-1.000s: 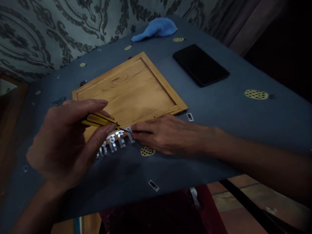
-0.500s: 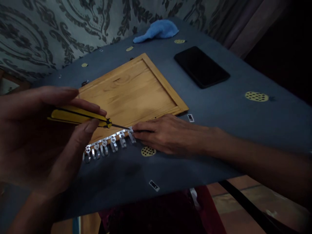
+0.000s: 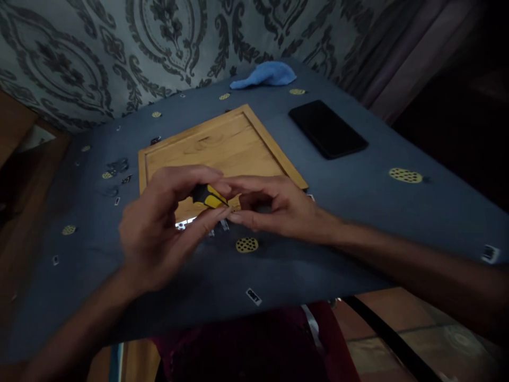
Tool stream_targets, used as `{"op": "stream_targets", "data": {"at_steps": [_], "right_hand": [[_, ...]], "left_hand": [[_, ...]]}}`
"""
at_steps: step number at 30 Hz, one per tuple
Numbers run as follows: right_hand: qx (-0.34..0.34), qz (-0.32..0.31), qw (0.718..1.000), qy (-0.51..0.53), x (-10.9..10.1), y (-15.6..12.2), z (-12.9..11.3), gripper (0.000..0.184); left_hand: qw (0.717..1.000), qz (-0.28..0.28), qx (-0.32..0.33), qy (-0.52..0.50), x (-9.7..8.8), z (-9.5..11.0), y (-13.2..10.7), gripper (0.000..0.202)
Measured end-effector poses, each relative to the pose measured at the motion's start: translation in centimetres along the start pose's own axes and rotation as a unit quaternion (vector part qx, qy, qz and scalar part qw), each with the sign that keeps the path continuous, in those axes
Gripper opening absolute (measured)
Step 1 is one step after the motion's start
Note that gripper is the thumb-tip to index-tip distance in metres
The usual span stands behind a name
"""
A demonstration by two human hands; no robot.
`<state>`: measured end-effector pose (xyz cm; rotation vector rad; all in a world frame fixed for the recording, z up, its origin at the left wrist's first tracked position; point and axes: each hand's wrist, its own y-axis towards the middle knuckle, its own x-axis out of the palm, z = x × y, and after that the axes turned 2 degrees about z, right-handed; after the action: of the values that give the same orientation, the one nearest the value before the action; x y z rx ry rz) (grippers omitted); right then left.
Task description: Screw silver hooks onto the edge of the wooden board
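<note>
The left hand (image 3: 153,233) grips the driver (image 3: 214,200). The right hand's (image 3: 288,208) fingers curl by its tip; I can't tell if they hold anything. A slip could poke them. A bump could shift the board (image 3: 207,151) and hooks (image 3: 225,225) beneath.

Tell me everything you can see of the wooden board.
The wooden board is honey-brown with darker grain streaks, its recessed panel edged by a raised rim on the far and right sides. It lies flat on the blue tablecloth, set askew. Silvery metal fittings show along its near edge, where the left hand and right hand hide part of it; whether either touches it, I cannot tell.
</note>
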<state>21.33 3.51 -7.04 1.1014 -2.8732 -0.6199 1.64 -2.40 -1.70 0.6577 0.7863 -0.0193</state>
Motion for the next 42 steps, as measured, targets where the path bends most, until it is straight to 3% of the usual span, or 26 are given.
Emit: {"op": "stream_targets", "data": {"at_steps": [3, 7, 9, 11, 13, 16, 19, 29, 42], "right_hand": [[0.027, -0.027, 0.996, 0.081, 0.7, 0.8, -0.9, 0.057], [0.007, -0.027, 0.995, 0.091, 0.7, 1.5, -1.6, 0.054], [-0.003, -0.002, 0.998, 0.064, 0.4, 1.8, -1.8, 0.046], [-0.014, 0.039, 0.999, 0.033, 0.3, 2.1, -2.0, 0.035], [-0.027, 0.084, 0.996, 0.010, 0.4, 2.2, -2.1, 0.026], [-0.030, 0.134, 0.991, -0.011, 1.0, 2.0, -1.8, 0.023], [-0.028, 0.141, 0.989, -0.024, 1.5, 1.4, -1.1, 0.027], [-0.020, 0.159, 0.987, -0.015, 1.6, 0.4, -0.2, 0.026], [0.007, 0.148, 0.989, -0.026, 1.2, 0.1, -0.2, 0.026]], "left_hand": [[0.997, 0.014, 0.004, -0.073, 0.4, 0.2, 0.3, 0.031], [0.993, 0.022, -0.041, -0.104, 0.4, -0.7, 0.0, 0.036], [0.997, 0.002, -0.040, -0.067, 0.3, -1.5, -0.4, 0.046], [0.998, -0.058, -0.034, 0.007, 0.3, -2.5, -0.9, 0.056], [0.987, -0.122, -0.027, 0.099, 0.5, -3.2, -1.5, 0.064], [0.964, -0.166, -0.010, 0.209, 1.2, -3.8, -2.4, 0.070], [0.953, -0.183, -0.009, 0.240, 1.9, -3.9, -2.8, 0.065], [0.953, -0.223, -0.031, 0.203, 2.3, -3.8, -2.5, 0.041], [0.957, -0.228, -0.054, 0.168, 2.3, -3.8, -2.7, 0.038]]}}
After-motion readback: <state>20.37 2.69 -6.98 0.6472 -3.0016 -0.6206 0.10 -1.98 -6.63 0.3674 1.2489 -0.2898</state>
